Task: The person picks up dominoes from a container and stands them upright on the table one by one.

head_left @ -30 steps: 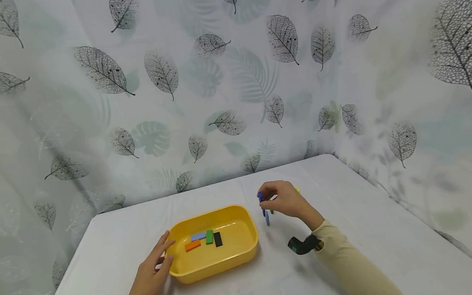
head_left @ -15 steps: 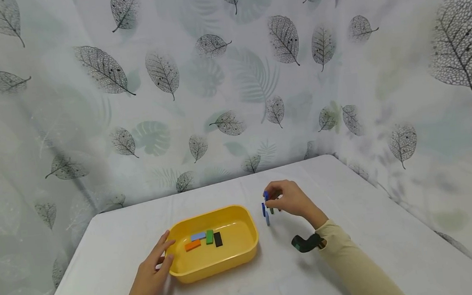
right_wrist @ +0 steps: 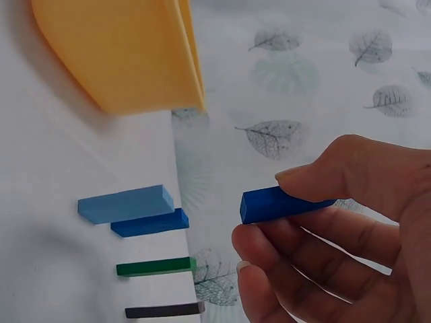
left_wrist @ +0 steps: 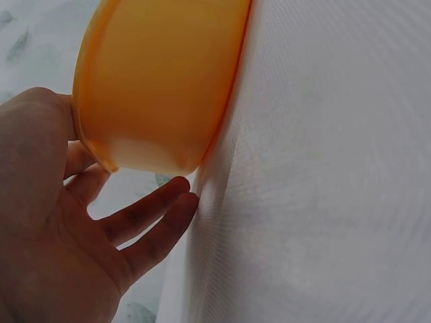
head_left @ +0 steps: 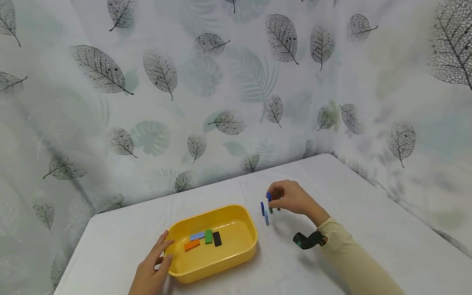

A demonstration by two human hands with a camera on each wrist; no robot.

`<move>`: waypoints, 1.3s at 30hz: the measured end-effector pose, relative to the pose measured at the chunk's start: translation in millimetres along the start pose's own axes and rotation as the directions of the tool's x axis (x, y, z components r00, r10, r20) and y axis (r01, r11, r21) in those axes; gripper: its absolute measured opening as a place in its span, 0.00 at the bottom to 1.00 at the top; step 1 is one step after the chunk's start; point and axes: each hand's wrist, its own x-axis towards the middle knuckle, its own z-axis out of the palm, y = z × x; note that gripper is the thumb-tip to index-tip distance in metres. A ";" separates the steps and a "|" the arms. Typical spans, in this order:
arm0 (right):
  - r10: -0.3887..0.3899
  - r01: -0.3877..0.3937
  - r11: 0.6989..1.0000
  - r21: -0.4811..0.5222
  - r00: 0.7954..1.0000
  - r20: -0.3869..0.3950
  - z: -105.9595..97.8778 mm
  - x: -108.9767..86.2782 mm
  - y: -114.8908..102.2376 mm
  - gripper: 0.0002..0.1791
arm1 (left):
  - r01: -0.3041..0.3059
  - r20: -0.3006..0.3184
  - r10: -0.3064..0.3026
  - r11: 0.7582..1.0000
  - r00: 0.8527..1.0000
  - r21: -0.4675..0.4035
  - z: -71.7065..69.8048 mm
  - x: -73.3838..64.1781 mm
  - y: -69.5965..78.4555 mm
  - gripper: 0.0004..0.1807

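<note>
My right hand (head_left: pixel 293 198) pinches a blue domino block (right_wrist: pixel 276 204) between thumb and fingers, above a row of standing blocks. In the right wrist view, a light blue block (right_wrist: pixel 124 204), a second blue block (right_wrist: pixel 151 223), a green block (right_wrist: pixel 155 266) and a black block (right_wrist: pixel 163 310) stand on end, apart from the held one. My left hand (head_left: pixel 151 267) rests at the left end of a yellow tray (head_left: pixel 212 266), with thumb and some fingertips over its rim. Its other fingers extend loosely outside the tray wall in the left wrist view (left_wrist: pixel 145 225).
Inside the tray lie a light blue block (head_left: pixel 197 235), an orange block (head_left: pixel 191 245), a green block (head_left: pixel 208 236) and a black block (head_left: pixel 217 238). A white cloth (head_left: pixel 338 260) covers the table. A leaf-printed curtain (head_left: pixel 213 84) hangs behind.
My right hand has shifted slightly right with the blue block, away from above the standing blue one. A bit of yellow behind that hand is now hidden. My left hand stays at the tray.
</note>
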 end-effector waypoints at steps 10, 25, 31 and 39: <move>0.054 -0.055 0.998 0.039 0.998 0.044 -0.2 0.3 11.0 0.10 | 0.001 -0.004 -0.001 1.000 1.000 0.016 0.1 0.6 -0.3 0.22; 0.122 -0.123 0.992 0.006 0.988 0.098 1.4 2.1 21.4 0.11 | 0.005 -0.002 -0.005 1.000 1.000 0.022 0.2 0.8 0.0 0.22; 0.130 -0.131 0.991 -0.001 0.985 0.112 4.2 0.9 25.7 0.11 | 0.001 -0.002 -0.001 1.000 1.000 0.022 1.6 1.7 -1.4 0.22; 0.166 -0.165 0.986 -0.022 0.977 0.134 10.0 1.5 28.1 0.11 | -0.019 -0.011 0.019 1.000 1.000 0.025 0.8 -0.2 -1.4 0.22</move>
